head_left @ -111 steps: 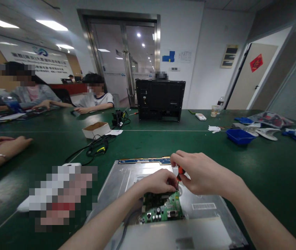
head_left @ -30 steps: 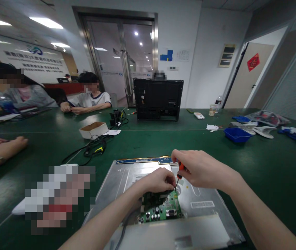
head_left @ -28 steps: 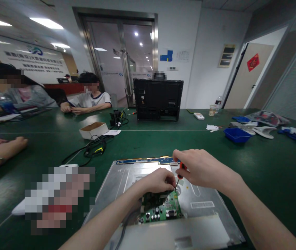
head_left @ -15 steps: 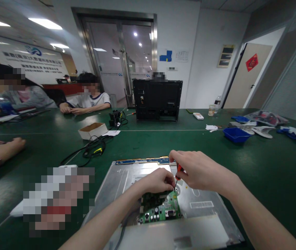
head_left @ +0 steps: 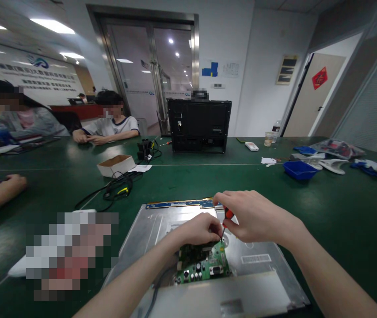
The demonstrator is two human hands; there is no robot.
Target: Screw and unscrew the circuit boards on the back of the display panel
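Note:
My right hand (head_left: 254, 216) is closed round the red-and-black handle of a screwdriver (head_left: 229, 214). Its shaft points down to the upper right corner of a green circuit board (head_left: 203, 269). Right beside that tip, my left hand (head_left: 199, 230) has its fingers pinched together over the board's upper edge. Whatever those fingertips hold, if anything, is hidden. The board lies on the silvery metal back of a flat display panel (head_left: 256, 289), which has a blue strip (head_left: 175, 205) along its far edge. A dark cable (head_left: 155, 297) runs over the panel at left.
A black monitor housing (head_left: 200, 126) stands across the green table. Left of it are an open cardboard box (head_left: 116, 167) and tangled black cables (head_left: 117, 187). A blue tray (head_left: 299, 170) and gloves (head_left: 375, 169) lie at right. Co-workers sit at left, one's hands (head_left: 4, 192) on the table.
The view has shifted slightly. My right hand has turned a little on the screwdriver, whose tip stays at the board's corner. My left hand holds its place.

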